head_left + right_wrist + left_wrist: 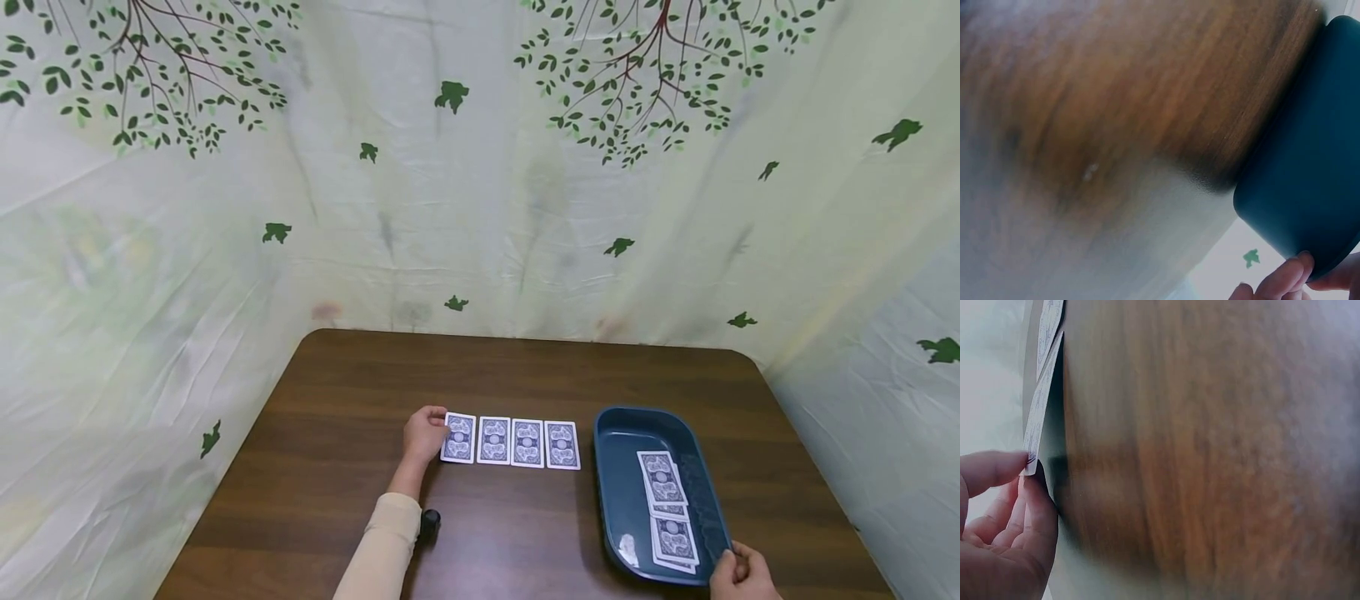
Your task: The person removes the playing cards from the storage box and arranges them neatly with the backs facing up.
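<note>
Several blue-backed playing cards lie face down in a row on the brown table. My left hand point(425, 434) is at the row's left end and pinches the edge of the leftmost playing card point(459, 437). In the left wrist view, thumb and fingers grip that card's near end point(1036, 434), its edge raised off the wood. At the front right, my right hand point(744, 573) grips the near right corner of a dark blue tray point(617, 492) between thumb and fingers. Inside the tray, more face-down cards point(673, 540) overlap in a loose column.
The wooden table point(330, 392) has rounded far corners. Behind and beside it hangs a pale cloth point(480, 208) printed with branches and green leaves. Further along the row lies the rightmost card point(562, 445), left of the tray.
</note>
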`<state>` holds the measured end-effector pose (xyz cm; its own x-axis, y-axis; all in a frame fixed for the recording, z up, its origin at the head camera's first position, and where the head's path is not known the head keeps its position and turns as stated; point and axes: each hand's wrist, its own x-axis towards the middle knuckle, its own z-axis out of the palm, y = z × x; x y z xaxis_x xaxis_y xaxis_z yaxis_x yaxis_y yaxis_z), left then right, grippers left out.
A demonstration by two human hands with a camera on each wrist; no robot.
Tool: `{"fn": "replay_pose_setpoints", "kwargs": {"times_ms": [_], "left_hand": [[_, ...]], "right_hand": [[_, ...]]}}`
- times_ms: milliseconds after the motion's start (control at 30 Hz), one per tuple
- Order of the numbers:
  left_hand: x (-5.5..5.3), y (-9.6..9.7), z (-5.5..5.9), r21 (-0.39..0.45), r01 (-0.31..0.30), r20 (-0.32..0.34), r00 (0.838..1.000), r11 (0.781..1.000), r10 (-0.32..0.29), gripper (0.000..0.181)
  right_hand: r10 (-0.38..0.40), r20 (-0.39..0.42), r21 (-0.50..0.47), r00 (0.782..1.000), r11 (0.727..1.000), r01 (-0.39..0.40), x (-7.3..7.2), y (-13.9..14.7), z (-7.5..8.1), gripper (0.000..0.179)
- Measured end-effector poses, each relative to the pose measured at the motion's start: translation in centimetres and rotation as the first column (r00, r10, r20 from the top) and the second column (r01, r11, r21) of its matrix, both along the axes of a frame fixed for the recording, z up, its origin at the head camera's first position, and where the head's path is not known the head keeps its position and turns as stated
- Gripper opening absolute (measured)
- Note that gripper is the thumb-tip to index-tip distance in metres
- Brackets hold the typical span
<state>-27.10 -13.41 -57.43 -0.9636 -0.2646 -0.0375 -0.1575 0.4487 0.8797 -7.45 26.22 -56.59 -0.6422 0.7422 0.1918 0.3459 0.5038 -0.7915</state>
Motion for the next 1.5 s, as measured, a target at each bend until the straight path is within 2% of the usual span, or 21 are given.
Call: {"fn": "replay_pose_setpoints", "kwargs": {"times_ms": [200, 567, 900, 1200, 1500], "left_hand": [[-0.3, 0.2, -0.2, -0.037, 0.046, -0.002, 0.999, 0.998, -0.046, 0.033], [-0.1, 0.7, -0.1, -0.073, 0.052, 0.029, 0.998, 0.996, -0.050, 0.035], [-0.1, 1.0, -0.2, -0.149, 0.072, -0.004, 0.997, 0.986, -0.073, 0.039], [0.0, 1.2, -0.1, -0.243, 0.084, -0.046, 0.994, 0.966, -0.098, 0.041], [0.2, 1.2, -0.1, -0.269, 0.080, -0.037, 0.995, 0.960, -0.094, 0.041]], "right_hand": [[-0.016, 0.031, 0.015, 0.999, 1.000, 0.016, 0.0, -0.1, 0.4, 0.029], [-0.028, 0.047, 0.033, 0.999, 0.999, 0.027, 0.1, -0.2, 0.6, 0.029], [-0.047, 0.048, 0.056, 0.998, 0.997, 0.044, -0.1, -0.1, 0.1, 0.027], [-0.044, 0.020, 0.057, 0.999, 0.997, 0.043, -0.1, -0.2, 0.1, 0.027], [-0.049, 0.023, 0.055, 0.999, 0.997, 0.048, -0.1, -0.2, 0.0, 0.027]]}}
